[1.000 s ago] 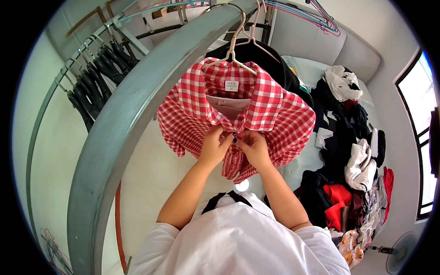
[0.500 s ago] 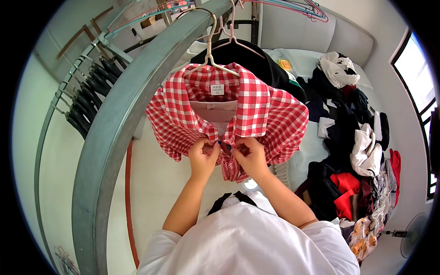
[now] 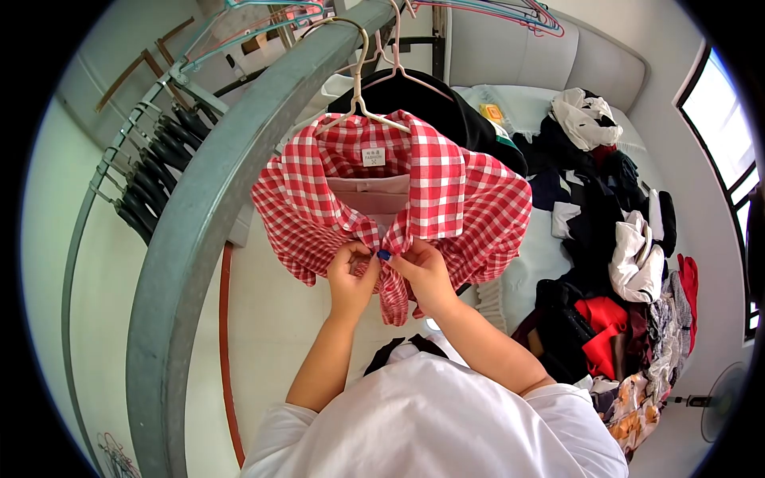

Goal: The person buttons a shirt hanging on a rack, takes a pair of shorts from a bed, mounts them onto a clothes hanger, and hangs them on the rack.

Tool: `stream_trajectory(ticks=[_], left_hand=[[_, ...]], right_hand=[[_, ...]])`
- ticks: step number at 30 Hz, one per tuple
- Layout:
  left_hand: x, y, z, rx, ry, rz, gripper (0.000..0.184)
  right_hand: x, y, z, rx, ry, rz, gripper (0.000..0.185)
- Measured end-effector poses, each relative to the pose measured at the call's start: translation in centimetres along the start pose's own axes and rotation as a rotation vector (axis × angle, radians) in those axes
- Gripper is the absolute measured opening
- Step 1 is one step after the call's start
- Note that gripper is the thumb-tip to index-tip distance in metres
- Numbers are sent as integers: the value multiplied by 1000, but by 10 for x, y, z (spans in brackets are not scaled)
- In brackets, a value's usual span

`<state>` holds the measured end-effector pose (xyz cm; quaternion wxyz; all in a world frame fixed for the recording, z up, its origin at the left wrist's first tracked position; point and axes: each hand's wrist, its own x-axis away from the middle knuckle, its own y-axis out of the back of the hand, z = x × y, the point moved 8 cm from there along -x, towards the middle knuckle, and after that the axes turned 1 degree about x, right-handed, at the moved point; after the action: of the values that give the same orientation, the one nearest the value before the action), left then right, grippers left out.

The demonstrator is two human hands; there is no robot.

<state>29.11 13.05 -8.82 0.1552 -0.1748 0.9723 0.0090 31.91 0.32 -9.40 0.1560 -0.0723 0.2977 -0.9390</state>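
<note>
A red and white checked shirt [image 3: 434, 187] hangs in front of me on a cream hanger [image 3: 360, 103], its collar spread and a white label showing at the neck. My left hand [image 3: 351, 275] pinches the shirt's front edge on the left side. On the other front edge, my right hand [image 3: 422, 271] is closed with thumb and fingers together. The two hands almost meet at the middle of the front opening. Whether a button lies between the fingertips is hidden. Behind the shirt hangs a black garment [image 3: 446, 111] on a pink hanger [image 3: 397, 56].
The hanger hooks over a thick grey metal rail [image 3: 199, 191]. To the left, black hangers [image 3: 147, 183] line a thinner rack. A bed [image 3: 530, 259] on the right bears a heap of clothes [image 3: 590, 215]. A fan [image 3: 721, 402] stands at the lower right.
My hands have drawn together, bringing the shirt's two front edges closer at the middle. The right hand moved left, and its dark blue thumbnail now shows. The view has shifted slightly.
</note>
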Motion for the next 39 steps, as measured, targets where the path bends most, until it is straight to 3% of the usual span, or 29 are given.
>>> stream_trajectory(ticks=[6, 10, 15, 22, 25, 28, 30, 39], left_hand=[[7, 1, -9, 26, -39, 76, 21], [11, 5, -9, 58, 41, 61, 19], [13, 11, -9, 131, -17, 26, 14], [17, 15, -9, 170, 21, -57, 14], [17, 16, -8, 183, 43, -89, 14], [17, 17, -9, 169, 18, -85, 15], [18, 15, -22, -71, -130, -52, 14], [20, 15, -29, -139, -199, -118, 15]], right_hand=[[-14, 0, 1, 160, 37, 20, 9], [-10, -7, 6, 149, 72, 0, 8], [-10, -1, 1, 347, 59, -18, 6], [-3, 2, 5, 342, 53, -62, 8], [-1, -1, 10, 183, 90, -61, 6], [-1, 0, 11, 223, 71, -37, 9], [-1, 1, 9, 233, 60, -10, 14], [8, -6, 21, 414, 97, 108, 14]])
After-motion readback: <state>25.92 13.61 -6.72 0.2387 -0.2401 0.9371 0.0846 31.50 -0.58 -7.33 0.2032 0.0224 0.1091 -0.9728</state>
